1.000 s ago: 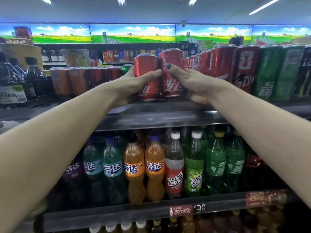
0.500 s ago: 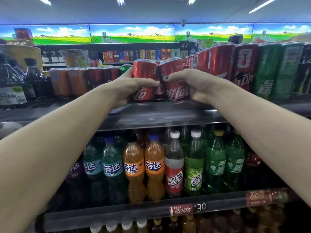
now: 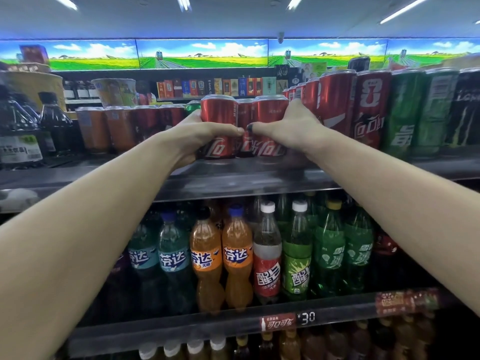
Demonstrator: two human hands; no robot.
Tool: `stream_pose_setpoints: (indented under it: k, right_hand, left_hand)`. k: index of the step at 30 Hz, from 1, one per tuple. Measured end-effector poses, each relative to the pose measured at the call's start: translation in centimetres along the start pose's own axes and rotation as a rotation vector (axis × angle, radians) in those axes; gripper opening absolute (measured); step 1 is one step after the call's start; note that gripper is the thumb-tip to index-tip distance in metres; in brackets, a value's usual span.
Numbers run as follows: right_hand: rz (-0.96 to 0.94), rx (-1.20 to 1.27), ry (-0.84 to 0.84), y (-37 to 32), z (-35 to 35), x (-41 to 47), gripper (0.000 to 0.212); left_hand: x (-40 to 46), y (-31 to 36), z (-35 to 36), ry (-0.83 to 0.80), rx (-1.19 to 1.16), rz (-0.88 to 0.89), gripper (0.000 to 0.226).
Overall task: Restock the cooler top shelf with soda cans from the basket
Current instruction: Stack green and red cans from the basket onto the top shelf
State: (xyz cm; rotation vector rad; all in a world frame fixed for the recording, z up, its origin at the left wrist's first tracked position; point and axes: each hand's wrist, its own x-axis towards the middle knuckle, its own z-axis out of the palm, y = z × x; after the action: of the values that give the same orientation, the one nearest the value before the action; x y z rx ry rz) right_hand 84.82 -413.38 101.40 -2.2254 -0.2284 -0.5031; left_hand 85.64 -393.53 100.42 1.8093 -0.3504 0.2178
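From the head view, the only one we have, our left hand (image 3: 197, 136) is wrapped around the left red can (image 3: 219, 126), thumb across its front and the fingers hidden behind it, while our right hand (image 3: 291, 128) is wrapped the same way around the right red can (image 3: 270, 120); so each grip is closed on its own can, and the two thumb tips nearly meet in the middle. Both cans stand upright, long axis vertical, their bases on or just above the top shelf (image 3: 233, 178); we cannot tell which, since the wrists cover part of the lower edge. Between the two grips, and a little behind them, a third red can (image 3: 244, 113) shows in the gap. The relation that matters, as we judge it, is depth: the open shelf space lies straight beyond the grips, away from us, with the tall red cans (image 3: 335, 100) close beside the right grip and a row of shorter cans (image 3: 145, 120) beyond and to the outside of the left grip. Neither hand is nearer; they sit level, so the push back would be shared. The basket is not in view.
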Motion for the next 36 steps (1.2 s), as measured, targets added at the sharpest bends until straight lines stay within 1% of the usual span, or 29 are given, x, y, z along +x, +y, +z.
stream_pose_setpoints:
  k: [1,2,3,5,7,9,11,12,14,15,17,19,20,24,28,31,32,36]
  right_hand:
    - [-0.019,-0.11,0.045,-0.2,0.0,-0.6,0.1]
    - [-0.057,-0.203,0.091,-0.3,0.1,-1.1,0.101]
    - [-0.102,-0.277,0.136,-0.5,0.1,-1.9,0.098]
    - [-0.192,-0.318,0.237,-0.5,0.2,-3.2,0.08]
    - [-0.288,-0.228,0.303,-0.1,0.2,-3.8,0.05]
    - [-0.347,-0.174,0.266,0.3,0.2,-3.9,0.026]
    - [-0.394,-0.198,0.194,0.6,0.1,-3.9,0.018]
    - [-0.421,-0.226,0.168,0.5,0.2,-3.9,0.019]
    - [-0.439,-0.285,0.116,0.3,0.2,-3.6,0.03]
    - [-0.416,-0.309,0.085,0.2,0.2,-3.3,0.036]
    - [-0.327,-0.327,0.01,0.0,0.1,-2.6,0.042]
    - [-0.224,-0.311,-0.042,-0.1,-0.1,-1.8,0.039]
    - [-0.179,-0.305,-0.058,-0.2,-0.2,-1.4,0.036]
    - [-0.092,-0.351,-0.102,-0.2,-0.1,-0.2,0.031]
    - [-0.071,-0.422,-0.107,-0.1,0.2,1.0,0.033]
    - [-0.062,-0.495,-0.113,0.2,0.1,1.7,0.032]
    - [-0.067,-0.512,-0.13,0.3,0.3,1.9,0.034]
    - [-0.056,-0.509,-0.208,0.3,1.2,2.7,0.04]
  left_hand:
    - [0.0,0.0,0.0,-0.004,0.014,0.0,0.045]
    - [-0.1,0.0,0.0,-0.009,0.027,-0.005,0.044]
    - [-0.2,0.1,0.0,-0.018,0.037,-0.014,0.043]
    - [-0.3,0.2,0.0,-0.025,0.044,-0.036,0.045]
    - [-0.3,0.2,-0.2,-0.019,0.04,-0.056,0.049]
    - [-0.2,0.2,-0.2,-0.028,0.024,-0.068,0.052]
    - [-0.1,0.2,-0.1,-0.024,0.012,-0.067,0.05]
    - [-0.1,0.1,0.0,-0.02,0.013,-0.06,0.047]
    - [-0.1,0.2,0.1,-0.025,0.024,-0.049,0.05]
    - [-0.2,0.4,0.3,-0.043,0.038,-0.052,0.052]
    - [-0.4,0.9,0.8,-0.108,0.077,-0.073,0.044]
    - [-0.3,1.6,1.5,-0.152,0.123,-0.101,0.034]
    - [-0.1,1.8,1.8,-0.158,0.143,-0.109,0.033]
    - [1.4,1.9,2.7,-0.153,0.186,-0.141,0.047]
    - [3.6,0.9,3.2,-0.091,0.126,-0.135,0.046]
    - [5.1,0.4,3.4,-0.08,0.1,-0.141,0.058]
    - [5.5,0.3,3.4,-0.077,0.098,-0.143,0.059]
    - [6.2,0.0,3.5,-0.032,0.094,-0.152,0.048]
